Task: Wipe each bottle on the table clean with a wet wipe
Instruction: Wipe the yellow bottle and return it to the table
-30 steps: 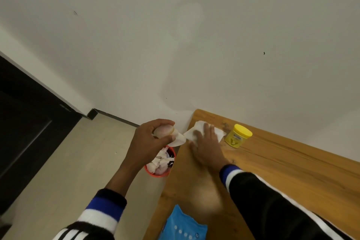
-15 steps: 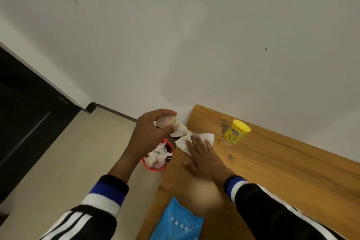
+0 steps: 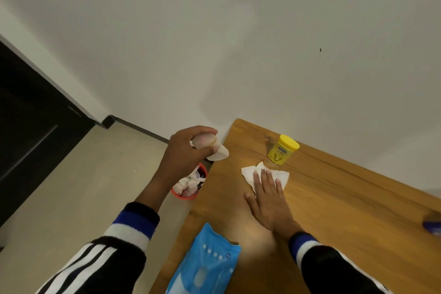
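Note:
My left hand (image 3: 185,153) grips a small pale bottle (image 3: 210,147) in the air just off the table's left edge, above the red bin. My right hand (image 3: 268,200) lies flat with straight fingers pressing a white wet wipe (image 3: 250,173) onto the wooden table (image 3: 346,198). A yellow jar (image 3: 282,149) with a yellow lid stands just beyond the wipe, near the wall. A blue pack of wet wipes (image 3: 207,262) lies at the table's near edge.
A red bin (image 3: 189,185) holding several crumpled wipes stands on the floor beside the table's left edge. A blue object (image 3: 433,224) shows partly at the right border. A dark door (image 3: 28,126) fills the left side.
My right hand has slid the wipe along the table, away from the left corner toward the yellow jar. My left hand keeps hold of the pale bottle in about the same place.

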{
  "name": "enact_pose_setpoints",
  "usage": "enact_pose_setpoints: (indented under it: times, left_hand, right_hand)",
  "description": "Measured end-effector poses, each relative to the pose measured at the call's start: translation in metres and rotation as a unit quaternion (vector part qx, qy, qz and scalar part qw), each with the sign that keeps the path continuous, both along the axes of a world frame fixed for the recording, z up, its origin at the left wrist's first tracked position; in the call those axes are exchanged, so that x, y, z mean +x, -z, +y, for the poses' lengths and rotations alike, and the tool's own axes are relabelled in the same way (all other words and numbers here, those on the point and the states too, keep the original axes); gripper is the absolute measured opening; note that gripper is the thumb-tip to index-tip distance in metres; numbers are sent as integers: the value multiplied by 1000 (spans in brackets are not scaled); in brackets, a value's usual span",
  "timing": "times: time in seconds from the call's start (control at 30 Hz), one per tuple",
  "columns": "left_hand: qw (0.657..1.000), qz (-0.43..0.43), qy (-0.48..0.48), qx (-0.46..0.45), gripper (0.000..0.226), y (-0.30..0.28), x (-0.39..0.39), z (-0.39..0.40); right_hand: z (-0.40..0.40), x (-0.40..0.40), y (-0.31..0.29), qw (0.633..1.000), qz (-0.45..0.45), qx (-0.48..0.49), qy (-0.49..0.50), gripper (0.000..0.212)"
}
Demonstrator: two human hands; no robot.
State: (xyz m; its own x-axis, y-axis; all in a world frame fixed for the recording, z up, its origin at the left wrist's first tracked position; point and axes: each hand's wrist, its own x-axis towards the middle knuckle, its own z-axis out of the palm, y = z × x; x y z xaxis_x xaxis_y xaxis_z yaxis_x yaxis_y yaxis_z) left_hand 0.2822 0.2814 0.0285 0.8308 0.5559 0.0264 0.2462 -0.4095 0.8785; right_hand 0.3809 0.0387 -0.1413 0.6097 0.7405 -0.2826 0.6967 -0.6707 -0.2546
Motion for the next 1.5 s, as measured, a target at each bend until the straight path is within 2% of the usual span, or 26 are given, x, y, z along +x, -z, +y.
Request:
enact_pose_setpoints:
  times: [0.03, 0.13, 0.17, 0.27, 0.3, 0.37, 0.4, 0.43, 0.47, 0.5, 0.53, 0.6, 0.63, 0.67, 0.73, 0.77, 0.83, 0.93, 1.07, 1.2, 1.33, 1.5]
  left_hand:
    - [1000, -1, 0, 1, 42, 0, 0, -2]
    - [1000, -2, 7, 5, 42, 0, -2, -14]
    - [1000, 2, 12, 6, 41, 0, -2, -18]
    - [1000, 9, 25, 8, 38, -4, -3, -28]
    - [1000, 9, 28, 12, 38, -7, -3, -33]
    - [999, 4, 31, 15, 36, -13, -2, -42]
    - [999, 2, 33, 10, 35, -17, -2, -47]
    - [999, 3, 35, 1, 35, -21, -2, -53]
    - [999, 7, 37, -8, 35, -23, -2, -58]
    - [999, 12, 39, -16, 34, -25, -3, -63]
    - [999, 18, 42, -22, 34, -28, -3, -67]
    - [998, 34, 48, -27, 35, -35, -4, -81]
    - [998, 36, 48, -26, 36, -39, -3, -87]
    - [998, 36, 47, -23, 37, -41, -3, -94]
    - [998, 38, 43, -18, 37, -47, -3, -106]
    - [998, 38, 42, -16, 37, -49, -3, -112]
    - [998, 40, 47, -16, 37, -52, -5, -123]
    - [997, 52, 47, -10, 39, -53, -8, -134]
    - [997, 66, 48, 4, 41, -49, -13, -137]
    - [995, 87, 43, 6, 41, -41, -17, -130]
    - [994, 100, 40, 10, 42, -33, -15, -112]
    - [990, 123, 57, 40, 42, -14, 1, -84]
  right_hand:
    - [3, -5, 0, 1000, 5, -4, -1, 74]
    - [-8, -37, -1, 994, -9, 26, -106, 71]
    - [-19, -44, 1, 995, -8, 27, -99, 69]
    - [-62, -63, 4, 998, -29, 29, 40, 70]
    - [-79, -76, 4, 999, -16, 27, 10, 73]
    - [-116, -108, 10, 992, -5, 10, -122, 79]
    - [-138, -119, 14, 991, -19, -11, -135, 79]
    - [-158, -127, 17, 996, -39, 14, -75, 78]
    - [-174, -135, 18, 999, -18, 48, 5, 75]
    - [-188, -146, 18, 998, 17, 38, 55, 70]
    - [-205, -154, 24, 998, 9, 30, 59, 63]
    - [-234, -173, 38, 990, -125, 36, -46, 49]
    - [-253, -180, 42, 986, -136, 16, -96, 47]
    - [-266, -184, 40, 990, -104, 2, -90, 49]
    - [-276, -179, 23, 998, 51, -2, 20, 63]
    - [-282, -178, 21, 994, 102, -18, 42, 72]
    - [-296, -186, 24, 995, 81, -61, 17, 83]
    - [-309, -196, 22, 989, 40, -122, -77, 86]
    - [-310, -202, 24, 993, -1, -88, -83, 81]
    - [-278, -203, 19, 983, -51, -111, -138, 57]
    - [-241, -182, 14, 996, -17, -49, -75, 76]
    - [-185, -132, 8, 999, -7, -34, 16, 83]
